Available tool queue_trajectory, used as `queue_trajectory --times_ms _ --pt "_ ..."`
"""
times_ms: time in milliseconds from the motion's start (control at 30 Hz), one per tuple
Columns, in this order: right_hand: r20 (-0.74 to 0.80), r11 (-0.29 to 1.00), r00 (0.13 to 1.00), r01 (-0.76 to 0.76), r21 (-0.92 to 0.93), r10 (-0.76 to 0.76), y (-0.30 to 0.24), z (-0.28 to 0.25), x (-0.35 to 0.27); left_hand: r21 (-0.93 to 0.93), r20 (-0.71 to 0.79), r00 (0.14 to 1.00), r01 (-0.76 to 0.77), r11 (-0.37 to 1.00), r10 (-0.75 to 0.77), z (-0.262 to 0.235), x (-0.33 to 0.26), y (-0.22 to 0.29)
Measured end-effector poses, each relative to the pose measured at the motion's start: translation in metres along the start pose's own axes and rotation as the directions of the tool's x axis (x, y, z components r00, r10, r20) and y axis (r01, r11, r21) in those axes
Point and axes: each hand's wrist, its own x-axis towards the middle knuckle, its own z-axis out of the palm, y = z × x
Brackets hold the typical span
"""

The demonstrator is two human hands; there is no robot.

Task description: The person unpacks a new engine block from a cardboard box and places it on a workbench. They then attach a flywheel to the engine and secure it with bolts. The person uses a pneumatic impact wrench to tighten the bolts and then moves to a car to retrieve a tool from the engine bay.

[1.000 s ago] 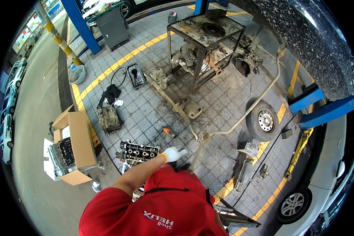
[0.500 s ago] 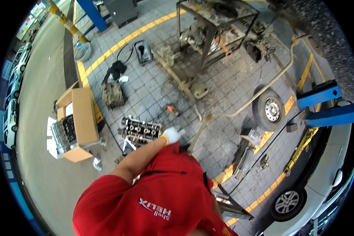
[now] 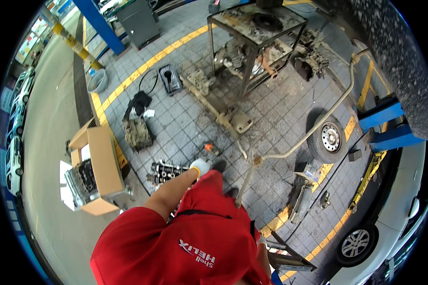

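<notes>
My left hand [image 3: 201, 166], in a white glove with a yellow cuff, is by my red-trousered knee [image 3: 211, 179]; how its fingers are set is unclear. Just left of it, partly behind my forearm, an engine cylinder head [image 3: 165, 172] sits on the tiles. Beyond the hand lies a small orange-and-dark object [image 3: 211, 148], too small to make out. Of my right hand [image 3: 261, 240], only a whitish patch of glove shows at my right side, beside a dark metal frame [image 3: 290, 256]; its fingers are hidden.
A cardboard box [image 3: 104, 161] with an engine part stands left. Ahead lie a grimy casting [image 3: 138, 134], a black pan [image 3: 170, 79] and a long axle beam [image 3: 209, 104]. A bent bar [image 3: 299, 148] and a wheel [image 3: 329, 137] are right; a metal table [image 3: 257, 23] stands far off.
The view has shifted, and I lean back somewhat, so more of my red trousers and my shoes show. My left hand has drawn a little toward my knee.
</notes>
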Motion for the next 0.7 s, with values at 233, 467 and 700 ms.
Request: queue_trajectory --times_ms 233,467,700 --pt "-0.012 0.999 1.000 -0.026 -0.024 0.026 -0.040 0.014 0.006 0.190 0.048 0.992 -0.125 0.974 0.118 -0.053 0.062 0.032" --pt "-0.004 0.998 1.000 -0.012 -0.063 0.012 -0.054 0.026 0.013 0.095 0.037 0.999 0.024 0.995 -0.028 -0.079 0.079 -0.008" --pt "-0.005 0.992 1.000 0.015 -0.123 -0.016 -0.042 0.033 0.025 0.035 0.053 0.982 0.181 0.983 -0.182 -0.058 0.029 -0.078"
